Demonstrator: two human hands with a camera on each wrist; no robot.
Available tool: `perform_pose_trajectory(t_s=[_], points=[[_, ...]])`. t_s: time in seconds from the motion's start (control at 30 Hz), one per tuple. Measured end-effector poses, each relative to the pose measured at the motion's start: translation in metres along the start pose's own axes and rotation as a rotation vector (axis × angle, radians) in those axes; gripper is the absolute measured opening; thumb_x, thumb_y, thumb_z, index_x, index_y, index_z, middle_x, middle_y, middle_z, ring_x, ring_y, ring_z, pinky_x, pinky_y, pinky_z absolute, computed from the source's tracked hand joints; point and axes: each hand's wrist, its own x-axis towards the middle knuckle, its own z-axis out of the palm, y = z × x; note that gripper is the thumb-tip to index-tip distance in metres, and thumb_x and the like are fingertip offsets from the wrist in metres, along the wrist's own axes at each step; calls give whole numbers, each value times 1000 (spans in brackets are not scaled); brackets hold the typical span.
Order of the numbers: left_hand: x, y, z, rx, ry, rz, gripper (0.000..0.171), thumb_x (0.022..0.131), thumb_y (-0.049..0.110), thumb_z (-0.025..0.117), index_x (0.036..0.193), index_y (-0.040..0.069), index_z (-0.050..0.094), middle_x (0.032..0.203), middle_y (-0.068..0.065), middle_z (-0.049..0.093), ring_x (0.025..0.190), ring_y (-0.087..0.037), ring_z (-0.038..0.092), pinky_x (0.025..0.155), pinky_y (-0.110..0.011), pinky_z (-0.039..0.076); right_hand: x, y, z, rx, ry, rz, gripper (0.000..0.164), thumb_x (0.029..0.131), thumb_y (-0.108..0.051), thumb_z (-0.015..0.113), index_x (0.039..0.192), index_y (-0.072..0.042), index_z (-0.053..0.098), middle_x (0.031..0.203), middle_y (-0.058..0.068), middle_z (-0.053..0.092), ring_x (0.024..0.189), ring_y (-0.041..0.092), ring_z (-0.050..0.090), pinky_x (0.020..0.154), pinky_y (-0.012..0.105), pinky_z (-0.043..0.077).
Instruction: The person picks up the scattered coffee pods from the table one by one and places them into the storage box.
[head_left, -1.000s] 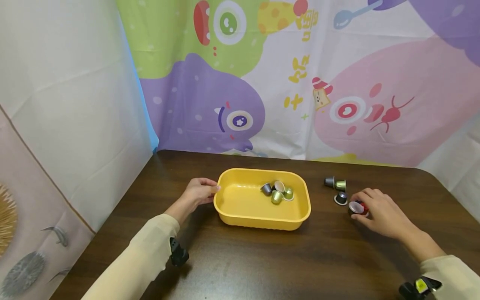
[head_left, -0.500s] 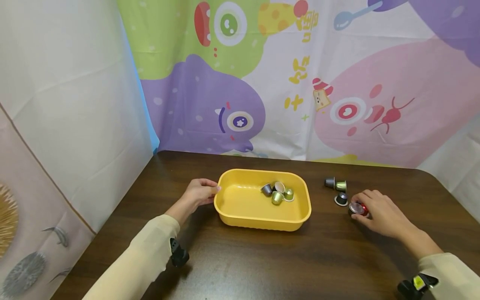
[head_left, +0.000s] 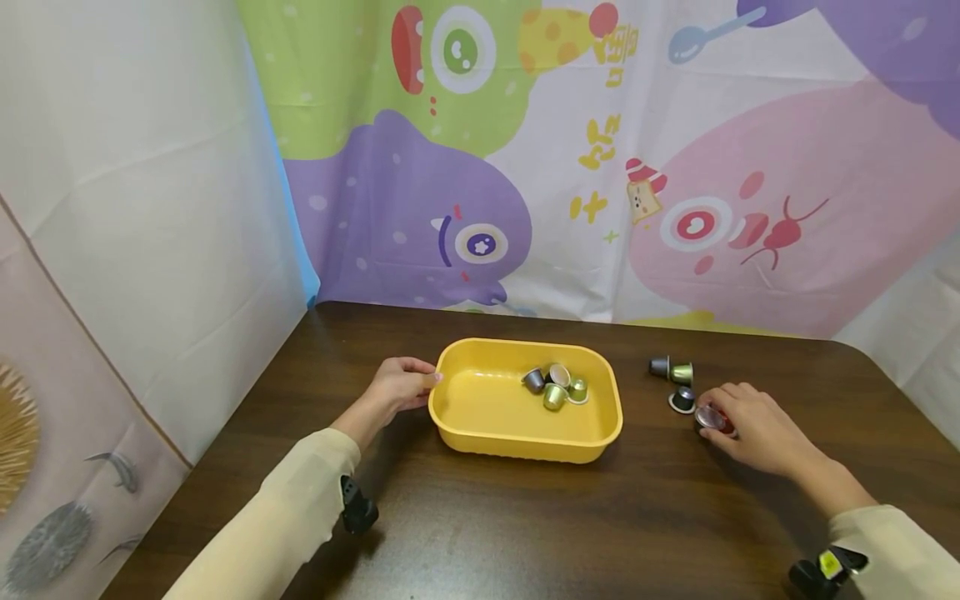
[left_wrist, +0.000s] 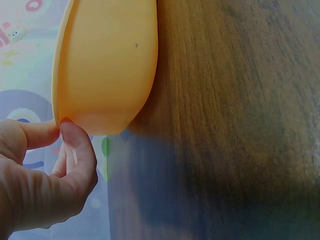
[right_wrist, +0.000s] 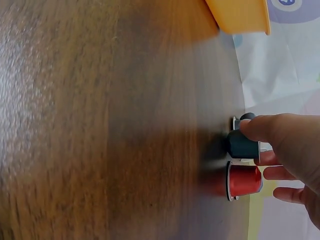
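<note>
My left hand [head_left: 401, 385] pinches the left rim of a yellow plastic tub [head_left: 480, 447], thumb and fingers at its edge in the left wrist view. Several coffee capsules, among them a light green one [head_left: 554, 396], lie in its right half. Over at the right, my right hand [head_left: 761, 425] holds a dark coffee capsule [right_wrist: 243, 144] between thumb and fingers, its silvery lid [head_left: 709, 417] showing in the head view. Right beside it, a red capsule [right_wrist: 245, 180] stands lid down under the other fingers; the head view mostly hides it behind the hand.
Close to the right hand, a black capsule [head_left: 682, 399] stands on the dark wooden table [head_left: 525, 533]. Behind it lie a grey capsule [head_left: 659, 365] and a green one [head_left: 681, 372]. A cartoon-print cloth [head_left: 570, 275] hangs along the table's back edge.
The right hand has shifted slightly left, and the red capsule shows less in the head view. The left hand and the tub have stayed in place.
</note>
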Motion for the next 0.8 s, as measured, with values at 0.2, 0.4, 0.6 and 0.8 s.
perform_pose_trajectory(t_s=[0.2,0.4,0.6,0.8], points=[[0,0,0,-1,5,2,24,91,10,64,111,-4,59,103,-12,57,88,-19,61,89,-37,57,1,-3,1,-3,-8,-10,36,63,-20,86,90,-11,65,80,-3,59,73,12,48,60,29,37],[1,0,1,2,13,4,25,91,10,64,111,-4,59,103,-13,58,89,-20,62,89,-37,57,3,-8,-1,-5,-12,-14,34,64,-21,86,90,-13,65,80,-4,58,74,11,48,62,30,38],[1,-1,0,3,7,7,25,91,10,64,112,-4,60,105,-14,57,94,-23,63,91,-38,56,3,-10,-2,-6,-14,-25,35,64,-22,86,90,-14,65,80,-6,58,74,10,46,62,28,36],[-1,-1,0,2,5,11,25,91,10,64,112,-4,60,104,-13,58,92,-22,62,90,-38,57,2,-11,-4,-1,-44,-15,34,66,-23,85,91,-15,65,81,-7,57,74,9,45,62,27,34]])
